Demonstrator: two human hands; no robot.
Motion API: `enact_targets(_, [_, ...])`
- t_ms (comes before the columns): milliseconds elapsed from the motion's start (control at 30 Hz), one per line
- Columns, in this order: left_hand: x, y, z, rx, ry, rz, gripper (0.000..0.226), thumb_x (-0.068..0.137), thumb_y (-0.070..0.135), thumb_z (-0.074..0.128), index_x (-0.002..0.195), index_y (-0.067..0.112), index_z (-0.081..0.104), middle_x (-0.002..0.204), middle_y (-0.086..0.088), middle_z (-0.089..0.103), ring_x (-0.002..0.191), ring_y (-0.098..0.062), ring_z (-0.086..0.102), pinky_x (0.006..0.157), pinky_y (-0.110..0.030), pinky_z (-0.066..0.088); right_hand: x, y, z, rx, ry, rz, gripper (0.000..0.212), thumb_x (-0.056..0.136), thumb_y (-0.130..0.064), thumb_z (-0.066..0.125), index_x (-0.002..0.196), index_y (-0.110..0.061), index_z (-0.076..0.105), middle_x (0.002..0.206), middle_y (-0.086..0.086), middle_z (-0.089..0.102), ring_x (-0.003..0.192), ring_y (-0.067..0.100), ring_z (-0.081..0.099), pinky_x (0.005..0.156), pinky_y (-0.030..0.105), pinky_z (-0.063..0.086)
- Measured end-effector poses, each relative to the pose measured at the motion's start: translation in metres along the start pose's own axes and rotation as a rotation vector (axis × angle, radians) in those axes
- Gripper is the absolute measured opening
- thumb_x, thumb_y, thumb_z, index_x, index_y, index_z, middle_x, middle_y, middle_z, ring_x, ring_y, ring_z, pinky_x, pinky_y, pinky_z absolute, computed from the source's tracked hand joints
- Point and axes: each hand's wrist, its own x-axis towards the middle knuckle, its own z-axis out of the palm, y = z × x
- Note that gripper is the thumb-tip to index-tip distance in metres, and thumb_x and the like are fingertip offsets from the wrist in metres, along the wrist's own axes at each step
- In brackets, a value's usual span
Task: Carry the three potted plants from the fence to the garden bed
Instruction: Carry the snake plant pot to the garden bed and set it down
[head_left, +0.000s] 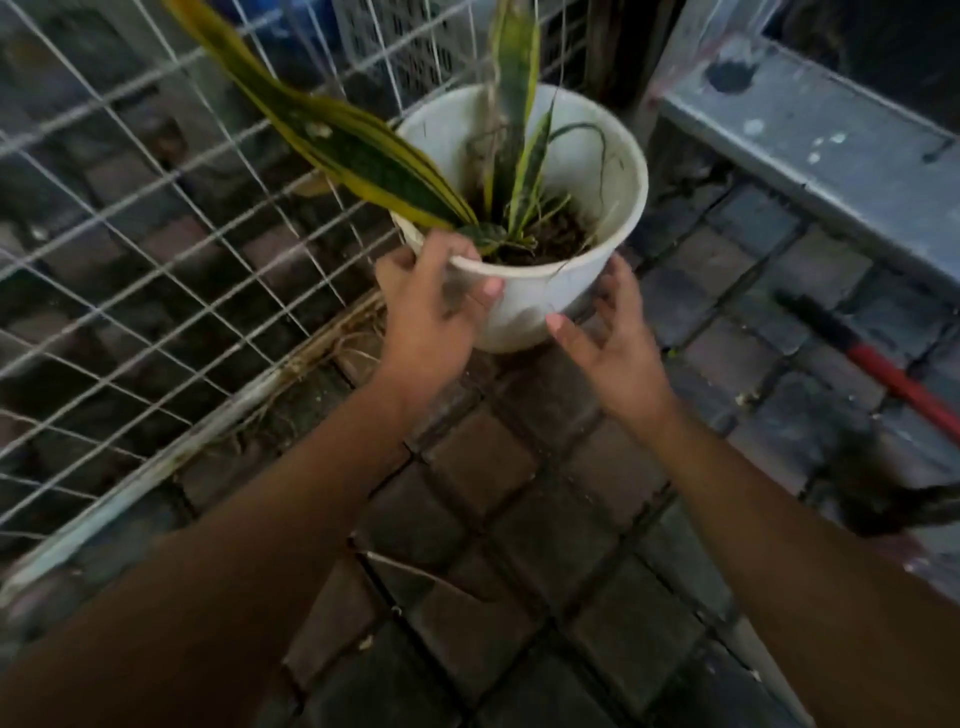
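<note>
White pot (524, 306) with a snake plant (363, 156) sits on the brick paving (493, 467), right against the wire mesh fence (156, 234). Soil visible inside; leaves are dark green with yellow edges, one long leaf leaning up-left across the mesh.

Left hand (431, 306): on the pot's left side, fingers (452, 249) curled over the rim, thumb pressed on the outer wall. Looks like a grip on the rim, contact visible.

Right hand (613, 332): at the pot's right side, fingers spread and loose. Fingertips near or just touching the wall; motion blur, can't tell if there is contact. Not closed on anything.

Surface: dark rectangular pavers, worn, gaps between them, one paver cracked near the bottom centre. Dry roots and debris along the fence's bottom rail (156, 462).

Surroundings: dim light. Grey metal ledge (810, 156) upper right, paint chipped, with a dark opening behind it. Red-handled tool (904, 384) lying on the pavers at right, black grip end toward the pot. Dark fuzzy shape at right edge, can't identify. Crate-like grid behind the fence, top centre.
</note>
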Motion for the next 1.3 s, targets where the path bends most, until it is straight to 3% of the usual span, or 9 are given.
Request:
enact_targets(167, [0.019, -0.016, -0.029, 0.037, 0.029, 0.115, 0.016, 0.09, 0.001, 0.078, 0.104, -0.004, 0.071, 0.105, -0.007, 0.063, 0.12, -0.03, 0.038, 0.091, 0.006, 0.025, 0.017, -0.004, 0.014, 0.153, 0.092, -0.058, 0.131, 0.069, -0.07, 0.082, 0.166, -0.019, 0.011, 0.172, 0.006, 0.024, 0.158, 0.021, 0.027, 0.128, 0.051, 0.028])
enact_targets(300, [0.021, -0.008, -0.056, 0.095, -0.049, 0.088, 0.017, 0.092, 0.002, 0.078, 0.107, -0.003, 0.073, 0.121, -0.026, 0.066, 0.131, -0.045, 0.043, 0.091, 0.002, 0.028, 0.022, -0.027, 0.029, 0.244, 0.123, -0.062, 0.137, 0.056, -0.053, 0.085, 0.165, -0.011, 0.013, 0.169, 0.014, 0.026, 0.157, 0.03, 0.028, 0.127, 0.053, 0.028])
enact_targets(467, [0.009, -0.023, -0.058, 0.047, -0.049, 0.163, 0.026, 0.087, 0.025, 0.072, 0.105, 0.006, 0.068, 0.112, -0.01, 0.061, 0.126, -0.049, 0.049, 0.105, -0.036, 0.037, 0.014, -0.015, 0.047, 0.276, 0.208, -0.101, 0.137, 0.054, -0.053, 0.088, 0.164, -0.015, 0.015, 0.169, 0.013, 0.023, 0.158, 0.027, 0.026, 0.127, 0.052, 0.028])
enact_targets(533, [-0.009, -0.027, -0.05, -0.119, -0.005, 0.145, 0.021, 0.082, 0.011, 0.066, 0.102, 0.015, 0.061, 0.114, -0.013, 0.056, 0.118, -0.049, 0.053, 0.105, -0.052, 0.046, 0.008, -0.003, 0.049, 0.277, 0.194, -0.136, 0.134, 0.056, -0.053, 0.089, 0.164, -0.019, 0.017, 0.168, 0.008, 0.023, 0.157, 0.023, 0.026, 0.128, 0.05, 0.028])
enact_targets(600, [-0.024, -0.023, -0.036, -0.266, 0.062, 0.111, 0.033, 0.08, 0.003, 0.065, 0.108, 0.019, 0.057, 0.118, -0.016, 0.054, 0.114, -0.031, 0.056, 0.097, -0.039, 0.051, 0.009, 0.002, 0.046, 0.265, 0.184, -0.129, 0.135, 0.055, -0.056, 0.088, 0.164, -0.023, 0.017, 0.165, 0.005, 0.023, 0.155, 0.018, 0.026, 0.128, 0.045, 0.028])
enact_targets(767, [-0.025, -0.004, 0.002, -0.144, 0.168, 0.045, 0.04, 0.073, 0.042, 0.079, 0.103, 0.024, 0.058, 0.134, -0.028, 0.05, 0.106, 0.031, 0.036, 0.097, 0.001, 0.033, 0.02, 0.01, 0.024, 0.283, 0.066, -0.121, 0.126, 0.064, -0.05, 0.083, 0.167, -0.022, 0.014, 0.17, 0.006, 0.022, 0.158, 0.019, 0.024, 0.129, 0.049, 0.024])
enact_targets(900, [-0.02, -0.013, 0.002, -0.102, 0.208, 0.065, 0.041, 0.07, 0.058, 0.075, 0.1, 0.041, 0.053, 0.137, -0.024, 0.05, 0.106, 0.036, 0.034, 0.094, 0.005, 0.032, 0.029, 0.027, 0.012, 0.41, -0.091, -0.081, 0.103, 0.086, -0.041, 0.08, 0.165, -0.04, 0.015, 0.17, -0.01, 0.032, 0.155, 0.014, 0.034, 0.123, 0.058, 0.034])
enact_targets(1033, [-0.015, -0.023, 0.003, -0.057, 0.201, 0.022, 0.04, 0.07, 0.05, 0.083, 0.094, 0.048, 0.051, 0.139, -0.017, 0.047, 0.104, 0.04, 0.031, 0.09, 0.005, 0.034, 0.031, 0.036, 0.012, 0.5, -0.201, 0.075, 0.095, 0.086, -0.046, 0.079, 0.159, -0.054, 0.019, 0.161, -0.018, 0.046, 0.147, 0.009, 0.046, 0.113, 0.041, 0.049])
enact_targets(1300, [0.002, -0.02, -0.029, 0.023, 0.209, -0.094, 0.054, 0.053, 0.017, 0.104, 0.066, 0.031, 0.054, 0.106, -0.021, 0.063, 0.109, -0.024, 0.051, 0.071, -0.019, 0.04, 0.019, 0.035, 0.026, 0.538, -0.154, 0.116, 0.123, 0.058, -0.061, 0.094, 0.16, -0.051, 0.026, 0.158, -0.013, 0.051, 0.145, 0.01, 0.047, 0.12, 0.039, 0.041])
